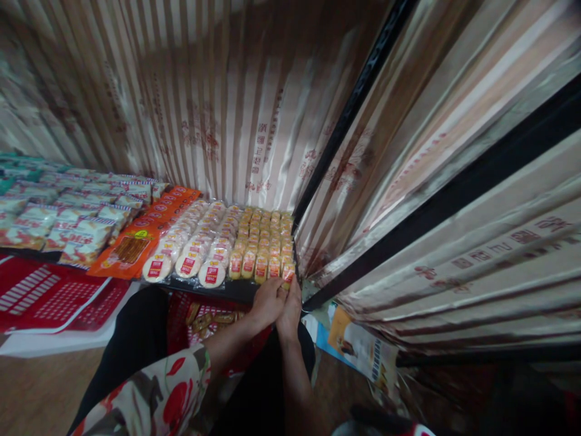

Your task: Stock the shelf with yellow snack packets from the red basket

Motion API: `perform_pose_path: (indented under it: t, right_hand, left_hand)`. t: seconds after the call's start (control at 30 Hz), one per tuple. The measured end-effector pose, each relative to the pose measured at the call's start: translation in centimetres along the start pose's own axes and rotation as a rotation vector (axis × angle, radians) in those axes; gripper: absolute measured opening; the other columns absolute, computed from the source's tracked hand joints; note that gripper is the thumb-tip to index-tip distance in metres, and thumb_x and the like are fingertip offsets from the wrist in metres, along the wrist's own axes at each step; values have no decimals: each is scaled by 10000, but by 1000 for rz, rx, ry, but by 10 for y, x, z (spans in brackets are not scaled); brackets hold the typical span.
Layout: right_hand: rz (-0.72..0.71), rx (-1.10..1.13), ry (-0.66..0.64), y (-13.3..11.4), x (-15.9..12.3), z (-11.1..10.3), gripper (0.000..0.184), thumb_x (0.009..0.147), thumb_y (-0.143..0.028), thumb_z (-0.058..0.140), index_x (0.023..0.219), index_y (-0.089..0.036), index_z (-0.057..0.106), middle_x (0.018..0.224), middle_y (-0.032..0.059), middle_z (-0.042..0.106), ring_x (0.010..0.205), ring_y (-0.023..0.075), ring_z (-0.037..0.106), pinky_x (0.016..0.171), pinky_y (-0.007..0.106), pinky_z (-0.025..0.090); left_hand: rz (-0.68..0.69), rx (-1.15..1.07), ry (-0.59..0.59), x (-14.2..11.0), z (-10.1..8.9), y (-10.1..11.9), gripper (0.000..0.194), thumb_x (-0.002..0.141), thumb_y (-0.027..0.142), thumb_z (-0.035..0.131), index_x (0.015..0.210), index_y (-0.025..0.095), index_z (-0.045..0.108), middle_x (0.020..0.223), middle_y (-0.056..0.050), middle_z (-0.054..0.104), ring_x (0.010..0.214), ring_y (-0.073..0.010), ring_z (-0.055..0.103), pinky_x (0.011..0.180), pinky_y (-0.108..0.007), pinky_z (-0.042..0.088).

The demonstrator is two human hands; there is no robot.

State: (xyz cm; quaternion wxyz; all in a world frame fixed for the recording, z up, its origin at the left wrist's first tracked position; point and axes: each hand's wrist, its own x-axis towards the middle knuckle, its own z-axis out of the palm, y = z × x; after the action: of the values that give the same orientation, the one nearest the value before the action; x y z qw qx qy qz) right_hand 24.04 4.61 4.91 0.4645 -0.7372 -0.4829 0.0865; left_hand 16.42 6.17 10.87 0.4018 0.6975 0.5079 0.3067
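My left hand and my right hand meet at the front right corner of the display shelf. Between their fingertips is a small yellow snack packet with a red label, at the right end of the front row. Both hands have their fingers drawn in around its lower end, which they partly cover. Rows of matching yellow snack packets stand beside it. To their left lie round white crackers in clear wrappers with red labels.
An orange snack bag and several white snack bags fill the shelf further left. Below sits a red basket holding loose wrapped snacks. Pleated curtain and dark poles enclose the corner. Printed packaging lies at right.
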Motion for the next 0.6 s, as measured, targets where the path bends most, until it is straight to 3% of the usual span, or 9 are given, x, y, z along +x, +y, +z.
perform_pose_path:
  t: [0.2, 0.43, 0.6]
  right_hand:
    - [-20, 0, -2, 2, -3, 0, 561, 826, -304, 330, 1359, -131, 354, 1319, 179, 423, 1124, 242, 501, 932, 416, 419]
    - [-34, -24, -10, 11, -1, 1, 566, 803, -276, 306, 1329, -87, 392, 1332, 177, 422, 1248, 247, 389, 1028, 433, 332]
    - [-17, -4, -40, 6, -2, -4, 560, 798, -267, 311, 1328, -106, 396, 1329, 161, 436, 1234, 238, 405, 1005, 414, 358]
  left_hand:
    - [48, -15, -2, -4, 1, -6, 344, 782, 134, 441, 1056, 182, 644, 1186, -67, 616, 1137, -197, 518, 1044, -346, 354]
    - [99, 60, -3, -9, 2, -6, 351, 807, 151, 407, 1066, 145, 644, 1198, -96, 605, 1151, -204, 509, 1045, -337, 358]
    - [82, 41, 0, -9, 3, -7, 339, 813, 169, 411, 1052, 163, 650, 1178, -83, 620, 1135, -204, 521, 1039, -343, 365]
